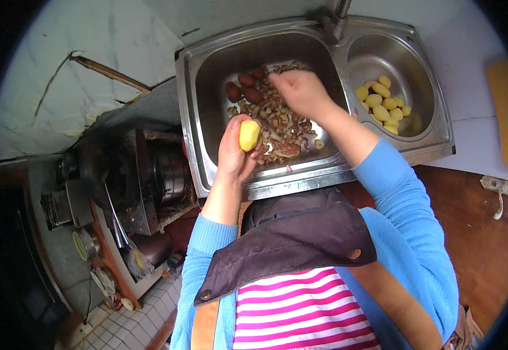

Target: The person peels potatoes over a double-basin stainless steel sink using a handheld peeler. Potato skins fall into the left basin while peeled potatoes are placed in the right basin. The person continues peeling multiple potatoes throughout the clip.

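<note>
My left hand [231, 153] grips a peeled yellow potato [250, 135] over the front left part of the large stainless-steel sink basin [209, 105]. Above the same basin, farther back and to the right, my right hand [301, 91] is curled and blurred. Whether it holds a small tool cannot be made out. Several unpeeled red-skinned potatoes [253, 95] lie at the back left of the basin. Potato peelings [280, 120] are strewn across its floor, partly hidden under both hands. In the smaller round basin [418, 83] to the right rests a heap of peeled potatoes [381, 113].
A metal faucet [340, 28] rises behind the divider between the basins. On the left stand a dark wok [109, 175] and a steel pot [168, 177]. A yellowish board [504, 113] is at the far right, near a white hook [501, 190].
</note>
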The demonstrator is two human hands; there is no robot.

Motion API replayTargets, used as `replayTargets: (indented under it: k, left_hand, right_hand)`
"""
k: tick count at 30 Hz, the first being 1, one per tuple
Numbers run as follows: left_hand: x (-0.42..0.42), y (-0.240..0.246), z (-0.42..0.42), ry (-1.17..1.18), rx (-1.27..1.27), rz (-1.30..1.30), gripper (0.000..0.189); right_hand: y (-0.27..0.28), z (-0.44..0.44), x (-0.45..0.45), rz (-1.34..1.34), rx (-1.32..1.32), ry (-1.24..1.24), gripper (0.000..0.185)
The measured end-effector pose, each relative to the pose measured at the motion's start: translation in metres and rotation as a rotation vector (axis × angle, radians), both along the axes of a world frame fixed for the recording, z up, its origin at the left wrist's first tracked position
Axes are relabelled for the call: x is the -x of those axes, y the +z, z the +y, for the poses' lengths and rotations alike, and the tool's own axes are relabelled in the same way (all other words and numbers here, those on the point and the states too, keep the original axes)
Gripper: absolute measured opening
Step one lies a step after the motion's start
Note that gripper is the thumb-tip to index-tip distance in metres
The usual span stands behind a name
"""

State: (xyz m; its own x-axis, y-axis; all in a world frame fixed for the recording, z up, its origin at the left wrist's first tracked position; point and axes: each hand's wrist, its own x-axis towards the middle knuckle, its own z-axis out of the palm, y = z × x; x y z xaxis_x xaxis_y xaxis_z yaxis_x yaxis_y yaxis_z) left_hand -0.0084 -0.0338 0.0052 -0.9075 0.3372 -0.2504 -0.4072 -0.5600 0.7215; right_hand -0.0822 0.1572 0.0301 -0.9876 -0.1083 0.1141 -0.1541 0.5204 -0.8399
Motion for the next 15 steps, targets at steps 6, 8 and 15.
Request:
replayTargets:
  k: [6,8,15]
  left_hand:
    - [0.016,0.001,0.027,0.157,0.776,0.461,0.04]
    - [0.025,0.001,0.045,0.103,0.848,0.461,0.038]
    - [0.1,-0.069,0.103,-0.245,0.991,0.406,0.028]
  right_hand:
    - [-0.017,-0.007,-0.048,-0.491,0.531,0.371,0.042]
    - [-0.019,0.009,-0.056,-0.553,0.683,0.254,0.041]
    - [-0.014,0.155,-0.067,-0.412,0.722,-0.338,0.047]
